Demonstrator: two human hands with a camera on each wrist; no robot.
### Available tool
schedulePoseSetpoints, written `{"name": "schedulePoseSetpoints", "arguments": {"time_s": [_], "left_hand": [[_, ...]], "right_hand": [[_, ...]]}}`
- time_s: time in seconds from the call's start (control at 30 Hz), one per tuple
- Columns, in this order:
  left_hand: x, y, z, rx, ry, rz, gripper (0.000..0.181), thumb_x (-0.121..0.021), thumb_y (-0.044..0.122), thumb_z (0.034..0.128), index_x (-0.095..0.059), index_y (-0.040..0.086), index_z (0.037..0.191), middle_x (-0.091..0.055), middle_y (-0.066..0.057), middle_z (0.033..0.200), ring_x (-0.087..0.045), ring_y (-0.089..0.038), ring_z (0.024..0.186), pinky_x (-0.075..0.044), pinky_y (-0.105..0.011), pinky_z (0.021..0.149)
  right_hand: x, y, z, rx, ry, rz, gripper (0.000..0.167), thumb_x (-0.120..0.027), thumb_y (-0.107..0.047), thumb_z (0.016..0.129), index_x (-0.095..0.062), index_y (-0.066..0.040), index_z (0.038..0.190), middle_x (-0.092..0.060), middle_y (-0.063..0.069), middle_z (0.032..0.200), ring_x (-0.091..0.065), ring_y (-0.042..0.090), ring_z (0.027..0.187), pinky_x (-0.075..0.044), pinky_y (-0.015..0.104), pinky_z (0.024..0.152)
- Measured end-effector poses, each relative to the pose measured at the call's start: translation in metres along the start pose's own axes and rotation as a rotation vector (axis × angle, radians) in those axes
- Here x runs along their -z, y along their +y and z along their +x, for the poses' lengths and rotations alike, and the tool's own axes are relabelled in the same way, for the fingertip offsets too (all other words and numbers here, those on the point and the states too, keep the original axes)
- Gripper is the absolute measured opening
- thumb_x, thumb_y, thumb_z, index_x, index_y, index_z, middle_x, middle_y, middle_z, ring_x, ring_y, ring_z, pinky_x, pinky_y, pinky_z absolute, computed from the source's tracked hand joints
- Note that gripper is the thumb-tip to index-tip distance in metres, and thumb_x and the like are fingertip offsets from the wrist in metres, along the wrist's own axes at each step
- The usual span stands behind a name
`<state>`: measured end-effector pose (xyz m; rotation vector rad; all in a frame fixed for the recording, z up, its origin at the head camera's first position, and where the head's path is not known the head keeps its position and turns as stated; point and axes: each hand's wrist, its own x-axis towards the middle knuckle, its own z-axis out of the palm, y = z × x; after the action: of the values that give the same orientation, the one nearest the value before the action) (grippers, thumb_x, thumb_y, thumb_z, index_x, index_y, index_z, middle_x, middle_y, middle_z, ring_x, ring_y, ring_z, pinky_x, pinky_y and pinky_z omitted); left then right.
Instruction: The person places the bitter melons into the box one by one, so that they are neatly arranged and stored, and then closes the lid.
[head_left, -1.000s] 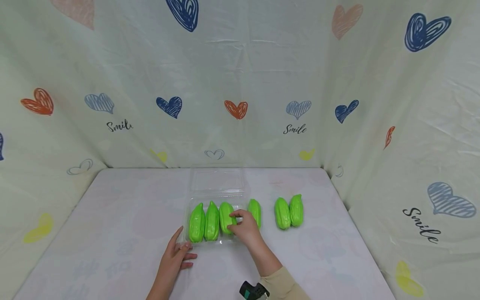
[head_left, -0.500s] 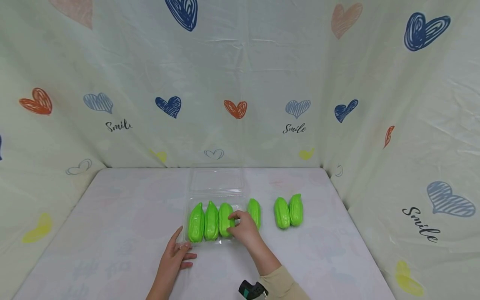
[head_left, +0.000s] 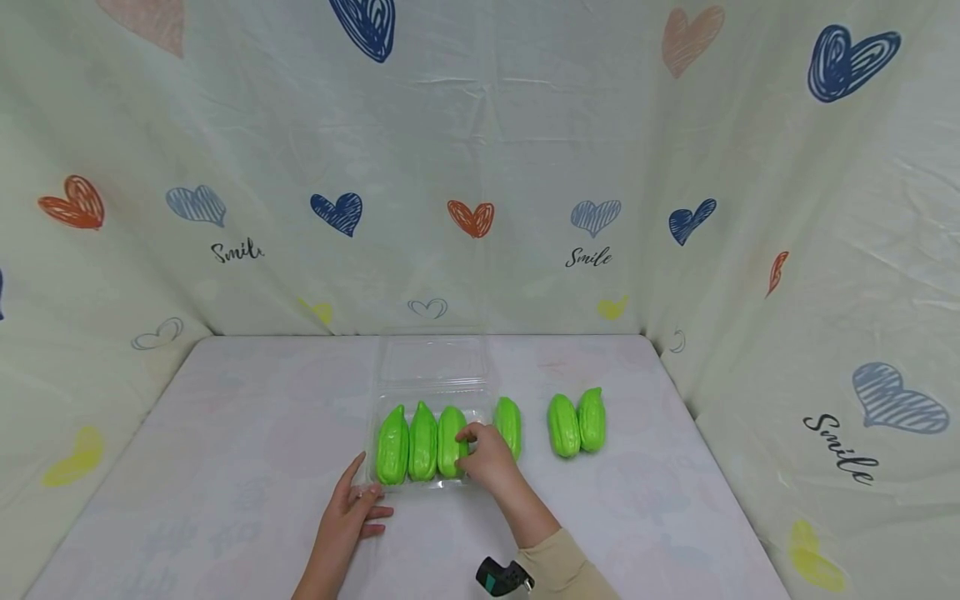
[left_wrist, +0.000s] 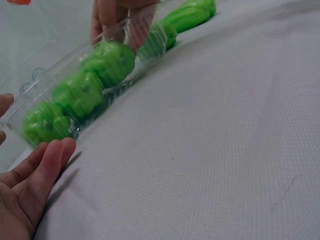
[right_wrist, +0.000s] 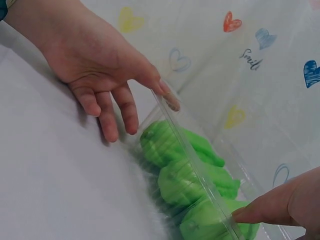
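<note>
Green vegetables [head_left: 423, 446], apparently half packed: three sit in a clear box [head_left: 433, 385], three outside on the counter [head_left: 637, 500]. A right hand [head_left: 489, 458] pinches the rightmost boxed one; the spread left hand [head_left: 350, 508] touches the box's corner.

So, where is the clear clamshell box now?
In the head view, the box lies centre-back on the table, left hand at its near-left corner, one green vegetable immediately right.

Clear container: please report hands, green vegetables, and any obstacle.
Left hand touching container, near-left corner. Right hand holding rightmost vegetable inside. Three others outside, right. Lid open, no obstacle seen.
</note>
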<state>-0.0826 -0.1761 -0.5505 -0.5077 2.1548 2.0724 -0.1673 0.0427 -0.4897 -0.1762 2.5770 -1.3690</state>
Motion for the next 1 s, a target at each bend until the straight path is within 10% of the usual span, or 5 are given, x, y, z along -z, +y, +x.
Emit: {"name": "schedulePoseSetpoints", "arguments": {"time_s": [0.3, 1.0], "left_hand": [[0.000, 0.000, -0.001, 0.000, 0.004, -0.002, 0.070, -0.058, 0.030, 0.0993, -0.018, 0.018, 0.156, -0.060, -0.018, 0.110, -0.069, -0.026, 0.087, -0.058, -0.034, 0.066], [0.000, 0.000, 0.001, 0.012, 0.007, -0.003, 0.072, -0.059, 0.034, 0.0981, -0.020, 0.019, 0.156, -0.060, -0.017, 0.109, -0.069, -0.024, 0.085, -0.059, -0.035, 0.067]], "right_hand": [[0.001, -0.001, 0.000, 0.012, -0.023, -0.065, 0.031, -0.075, 0.008, 0.073, -0.065, 0.001, 0.102, -0.063, 0.016, 0.109, -0.058, 0.033, 0.102, -0.054, 0.044, 0.079], [0.026, -0.006, -0.006, -0.012, 0.027, 0.019, 0.038, -0.075, -0.002, 0.078, -0.064, -0.001, 0.115, -0.058, 0.019, 0.120, -0.061, 0.029, 0.092, -0.054, 0.039, 0.068]]}}
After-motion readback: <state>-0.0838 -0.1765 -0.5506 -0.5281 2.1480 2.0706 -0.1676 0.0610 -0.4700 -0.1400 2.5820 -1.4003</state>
